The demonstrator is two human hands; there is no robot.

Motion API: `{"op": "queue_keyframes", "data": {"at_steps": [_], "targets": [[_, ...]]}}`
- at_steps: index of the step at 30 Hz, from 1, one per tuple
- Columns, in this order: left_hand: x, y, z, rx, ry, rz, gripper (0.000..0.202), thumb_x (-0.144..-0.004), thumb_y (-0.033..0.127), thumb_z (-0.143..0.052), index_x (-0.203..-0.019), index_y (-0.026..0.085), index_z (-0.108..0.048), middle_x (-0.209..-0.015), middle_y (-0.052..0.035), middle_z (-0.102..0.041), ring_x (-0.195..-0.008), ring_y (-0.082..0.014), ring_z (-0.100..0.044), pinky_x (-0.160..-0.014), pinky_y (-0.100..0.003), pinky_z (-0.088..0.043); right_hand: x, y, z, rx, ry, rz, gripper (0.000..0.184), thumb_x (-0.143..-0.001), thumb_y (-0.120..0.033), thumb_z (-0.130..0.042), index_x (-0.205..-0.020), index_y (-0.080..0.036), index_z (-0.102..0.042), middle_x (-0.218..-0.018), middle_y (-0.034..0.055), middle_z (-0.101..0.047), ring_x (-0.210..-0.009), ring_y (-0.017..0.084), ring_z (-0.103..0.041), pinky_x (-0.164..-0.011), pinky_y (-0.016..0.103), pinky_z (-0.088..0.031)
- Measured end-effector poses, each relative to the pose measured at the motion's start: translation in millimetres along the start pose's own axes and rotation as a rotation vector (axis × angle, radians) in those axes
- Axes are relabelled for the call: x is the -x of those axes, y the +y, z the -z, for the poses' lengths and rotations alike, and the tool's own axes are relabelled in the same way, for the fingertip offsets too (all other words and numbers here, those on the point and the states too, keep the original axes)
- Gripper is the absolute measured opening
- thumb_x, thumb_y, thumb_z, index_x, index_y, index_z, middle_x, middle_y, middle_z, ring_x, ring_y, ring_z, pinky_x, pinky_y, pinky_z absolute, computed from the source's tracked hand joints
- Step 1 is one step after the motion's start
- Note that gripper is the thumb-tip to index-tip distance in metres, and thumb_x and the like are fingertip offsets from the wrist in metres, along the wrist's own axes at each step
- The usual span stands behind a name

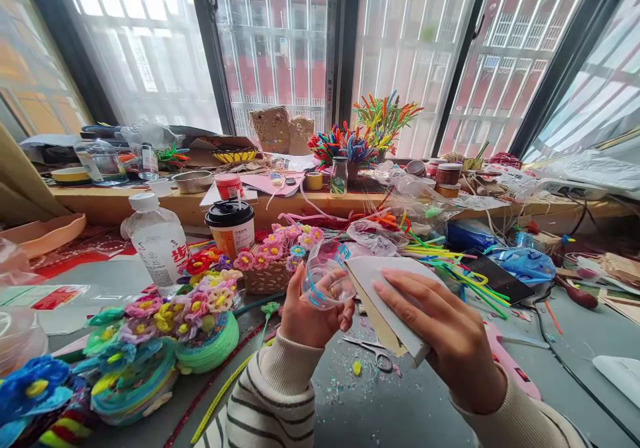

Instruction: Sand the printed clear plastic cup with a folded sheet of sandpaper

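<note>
In my left hand [310, 311] is a clear plastic cup [323, 276] with blue and pink print, tilted with its open end toward me. My fingers curl around its side. My right hand [450, 331] grips a flat whitish-grey board [367, 278] with a tan layer beneath it, the thumb hidden below. The board's left edge is close to the cup's right side; whether they touch, I cannot tell. Small scissors [383, 357] lie on the table under the board, among scattered glitter bits and a yellow piece. To the right of my right hand rests a pink glue gun [507, 361].
Fuzzy-flower pots [207, 341] crowd the left side. Behind them stand a water bottle [159, 241], a lidded drink cup [231, 228] and a basket [267, 280] of pink flowers. Pipe cleaners [465, 271] lie back right. A black cable [565, 361] runs along the right.
</note>
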State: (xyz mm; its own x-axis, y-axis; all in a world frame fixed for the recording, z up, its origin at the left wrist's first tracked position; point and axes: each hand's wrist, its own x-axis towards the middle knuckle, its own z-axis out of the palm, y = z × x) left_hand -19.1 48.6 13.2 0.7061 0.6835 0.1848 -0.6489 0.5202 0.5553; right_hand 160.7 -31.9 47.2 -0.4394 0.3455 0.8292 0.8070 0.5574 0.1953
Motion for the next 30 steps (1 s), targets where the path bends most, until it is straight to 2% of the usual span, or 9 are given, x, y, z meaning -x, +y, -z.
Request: {"op": "queue_keyframes", "data": {"at_steps": [3,7,12,16,21,25,28,30], "targets": [[-1.8,-1.5,3.5,0.01,-0.009,-0.045,0.053,-0.079,0.059,-0.033,-0.095,0.014,-0.055,-0.064,-0.0056,-0.061,-0.04,-0.0137,-0.054,-0.034,-0.021,-0.035,1.9,-1.0,-5.7,0.015,-0.014,0.02,0.032,-0.084,-0.01,-0.043,-0.114,-0.011,-0.056,-0.111,0.0126,-0.06,-0.109,0.02,-0.052,-0.086,0.035,-0.049],[-2.4,-3.8,4.0,-0.026,-0.056,-0.028,0.054,-0.081,0.058,-0.025,-0.087,0.015,-0.057,-0.055,-0.0054,-0.059,-0.033,-0.0108,-0.047,-0.03,-0.019,-0.032,4.8,-0.3,-9.6,0.043,-0.013,0.029,0.034,-0.083,-0.01,-0.046,-0.116,-0.011,-0.054,-0.113,0.0128,-0.059,-0.11,0.021,-0.051,-0.088,0.037,-0.048],[-0.9,-0.1,4.4,-0.021,-0.033,-0.002,0.055,-0.078,0.061,-0.029,-0.086,0.015,-0.058,-0.05,-0.0043,-0.057,-0.031,-0.0095,-0.045,-0.028,-0.017,-0.03,6.0,-4.2,-7.3,0.056,-0.024,0.1,0.033,-0.086,-0.013,-0.041,-0.115,-0.012,-0.055,-0.115,0.0119,-0.059,-0.113,0.021,-0.049,-0.088,0.036,-0.048],[-0.5,2.0,5.6,-0.049,-0.092,0.076,0.054,-0.077,0.06,-0.032,-0.086,0.014,-0.058,-0.05,-0.0059,-0.059,-0.028,-0.0086,-0.042,-0.026,-0.017,-0.027,6.6,-4.0,-6.4,0.106,0.007,0.079,0.033,-0.086,-0.011,-0.039,-0.115,-0.011,-0.055,-0.114,0.0119,-0.06,-0.112,0.021,-0.051,-0.088,0.036,-0.048],[0.7,4.7,3.7,-0.078,-0.1,0.13,0.052,-0.075,0.059,-0.037,-0.084,0.014,-0.059,-0.048,-0.0047,-0.059,-0.028,-0.0078,-0.041,-0.027,-0.016,-0.027,7.6,-6.3,-6.6,0.108,0.019,0.155,0.033,-0.087,-0.013,-0.037,-0.115,-0.011,-0.055,-0.114,0.0108,-0.06,-0.114,0.021,-0.049,-0.09,0.035,-0.047],[0.9,5.7,4.8,-0.082,-0.122,0.193,0.051,-0.074,0.06,-0.038,-0.08,0.015,-0.061,-0.048,-0.0052,-0.06,-0.027,-0.0065,-0.038,-0.026,-0.016,-0.026,8.9,-8.0,-7.6,0.117,0.019,0.139,0.033,-0.087,-0.012,-0.037,-0.115,-0.01,-0.055,-0.114,0.0112,-0.06,-0.114,0.022,-0.049,-0.089,0.035,-0.047],[-0.2,5.3,7.7,-0.057,-0.156,0.217,0.053,-0.074,0.06,-0.037,-0.085,0.014,-0.061,-0.048,-0.0057,-0.06,-0.026,-0.007,-0.04,-0.026,-0.016,-0.027,9.8,-5.1,-8.5,0.096,0.017,0.154,0.034,-0.087,-0.012,-0.037,-0.116,-0.011,-0.054,-0.115,0.011,-0.059,-0.116,0.022,-0.048,-0.091,0.037,-0.046],[-1.0,4.6,8.5,-0.045,-0.173,0.223,0.054,-0.075,0.061,-0.036,-0.085,0.014,-0.061,-0.052,-0.0073,-0.061,-0.026,-0.0076,-0.041,-0.026,-0.016,-0.029,10.2,-0.7,-8.3,0.119,0.034,0.104,0.035,-0.086,-0.011,-0.038,-0.117,-0.011,-0.053,-0.115,0.0119,-0.06,-0.114,0.022,-0.049,-0.091,0.037,-0.046]]}}
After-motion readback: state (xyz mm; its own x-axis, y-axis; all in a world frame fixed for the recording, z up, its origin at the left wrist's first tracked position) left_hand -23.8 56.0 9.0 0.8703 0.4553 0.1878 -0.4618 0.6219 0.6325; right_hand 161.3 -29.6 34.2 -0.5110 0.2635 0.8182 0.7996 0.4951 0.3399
